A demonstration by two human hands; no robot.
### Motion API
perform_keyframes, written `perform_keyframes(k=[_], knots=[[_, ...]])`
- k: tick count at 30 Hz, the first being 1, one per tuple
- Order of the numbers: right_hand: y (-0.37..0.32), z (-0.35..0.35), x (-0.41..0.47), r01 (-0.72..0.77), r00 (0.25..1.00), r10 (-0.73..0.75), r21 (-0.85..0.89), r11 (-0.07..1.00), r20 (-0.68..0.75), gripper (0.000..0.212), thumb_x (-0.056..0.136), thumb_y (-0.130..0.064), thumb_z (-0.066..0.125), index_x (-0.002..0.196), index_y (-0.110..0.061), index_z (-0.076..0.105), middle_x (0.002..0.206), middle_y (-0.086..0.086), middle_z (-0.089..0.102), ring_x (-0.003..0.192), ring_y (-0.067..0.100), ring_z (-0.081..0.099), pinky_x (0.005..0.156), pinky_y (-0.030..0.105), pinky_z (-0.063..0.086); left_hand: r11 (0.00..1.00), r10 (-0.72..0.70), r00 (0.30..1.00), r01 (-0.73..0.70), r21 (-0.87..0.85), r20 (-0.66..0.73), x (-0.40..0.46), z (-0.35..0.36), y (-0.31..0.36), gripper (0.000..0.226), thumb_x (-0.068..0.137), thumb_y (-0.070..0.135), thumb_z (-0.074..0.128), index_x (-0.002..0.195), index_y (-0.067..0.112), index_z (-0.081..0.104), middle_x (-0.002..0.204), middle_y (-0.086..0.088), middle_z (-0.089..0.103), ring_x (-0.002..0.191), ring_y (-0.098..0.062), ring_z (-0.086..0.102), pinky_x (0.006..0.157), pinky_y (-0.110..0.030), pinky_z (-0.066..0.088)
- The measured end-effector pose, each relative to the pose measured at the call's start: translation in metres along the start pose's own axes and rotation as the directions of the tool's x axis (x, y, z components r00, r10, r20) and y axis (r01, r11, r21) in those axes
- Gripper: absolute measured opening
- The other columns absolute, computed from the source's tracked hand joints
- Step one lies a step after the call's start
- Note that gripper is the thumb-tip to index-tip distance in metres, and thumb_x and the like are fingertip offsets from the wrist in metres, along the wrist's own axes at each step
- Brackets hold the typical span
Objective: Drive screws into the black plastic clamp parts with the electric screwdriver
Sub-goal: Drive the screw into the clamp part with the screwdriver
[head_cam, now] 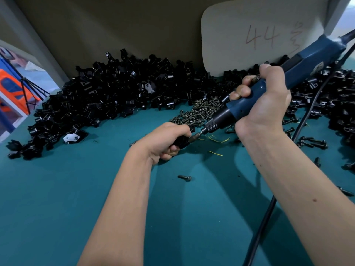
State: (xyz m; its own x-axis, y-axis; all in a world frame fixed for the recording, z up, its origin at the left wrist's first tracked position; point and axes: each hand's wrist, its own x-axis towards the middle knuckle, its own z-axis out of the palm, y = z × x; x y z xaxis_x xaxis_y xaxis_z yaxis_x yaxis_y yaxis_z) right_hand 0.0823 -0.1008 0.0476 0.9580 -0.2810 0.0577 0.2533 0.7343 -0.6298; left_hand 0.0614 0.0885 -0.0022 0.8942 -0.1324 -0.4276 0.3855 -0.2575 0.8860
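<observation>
Hands mid-mat, parts pile behind

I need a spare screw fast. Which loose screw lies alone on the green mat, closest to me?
The single dark screw lying on its side between the two forearms. It sits apart, nearer you than the screw pile behind the left hand.

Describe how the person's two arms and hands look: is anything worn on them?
Both forearms are bare up to the frame's lower edge; no sleeves show. The left hand and the right hand wear no gloves, and no rings, watch or bracelet are visible. The right forearm has a few small dark moles. The fingers of the right hand have short nails.
</observation>
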Motion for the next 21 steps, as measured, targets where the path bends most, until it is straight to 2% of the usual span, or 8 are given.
perform_keyframes(k=[5,9,18,21], knots=[[0.0011,0.0021,-0.0021,0.017,0.999,-0.016,-0.003,1.000,0.040,0.031,0.088,-0.015,0.064,0.109,-0.011,0.041,0.072,0.006,0.049,0.053,0.017,0.041,0.054,0.030,0.038,1.000,0.006,1.000,-0.006,-0.017,0.010,-0.0007,-0.0015,-0.0007,0.021,0.071,0.033,0.062,0.071,0.019,0.046,0.046,0.000,0.034,0.036,-0.009,0.023,0.036,-0.011,0.017],[0.0019,-0.0005,-0.0023,-0.004,1.000,0.004,0.026,1.000,-0.007,0.033,0.088,-0.014,0.063,0.111,-0.011,0.039,0.070,0.005,0.049,0.052,0.016,0.041,0.053,0.030,0.038,1.000,0.012,1.000,-0.012,-0.018,0.004,-0.0006,-0.0004,-0.0007,0.020,0.071,0.033,0.061,0.073,0.019,0.048,0.046,0.001,0.035,0.037,-0.009,0.023,0.036,-0.011,0.017],[0.0015,0.0064,-0.0067,0.069,0.998,-0.069,-0.010,0.998,-0.010,0.022,0.089,-0.010,0.063,0.100,-0.010,0.044,0.067,0.005,0.049,0.050,0.017,0.041,0.052,0.031,0.038,0.999,0.030,0.999,-0.031,-0.035,-0.030,0.0003,0.0003,-0.0027,0.020,0.071,0.032,0.061,0.070,0.019,0.046,0.047,0.001,0.034,0.038,-0.010,0.023,0.036,-0.012,0.018],[-0.0015,0.0057,-0.0061,0.054,0.997,-0.055,-0.012,0.998,-0.057,0.020,0.091,-0.007,0.062,0.096,-0.011,0.044,0.065,0.004,0.049,0.048,0.017,0.041,0.052,0.030,0.038,0.998,0.046,0.997,-0.048,-0.036,-0.055,-0.0009,0.0030,-0.0030,0.021,0.071,0.033,0.061,0.070,0.020,0.045,0.048,0.002,0.034,0.039,-0.010,0.024,0.037,-0.012,0.018]])
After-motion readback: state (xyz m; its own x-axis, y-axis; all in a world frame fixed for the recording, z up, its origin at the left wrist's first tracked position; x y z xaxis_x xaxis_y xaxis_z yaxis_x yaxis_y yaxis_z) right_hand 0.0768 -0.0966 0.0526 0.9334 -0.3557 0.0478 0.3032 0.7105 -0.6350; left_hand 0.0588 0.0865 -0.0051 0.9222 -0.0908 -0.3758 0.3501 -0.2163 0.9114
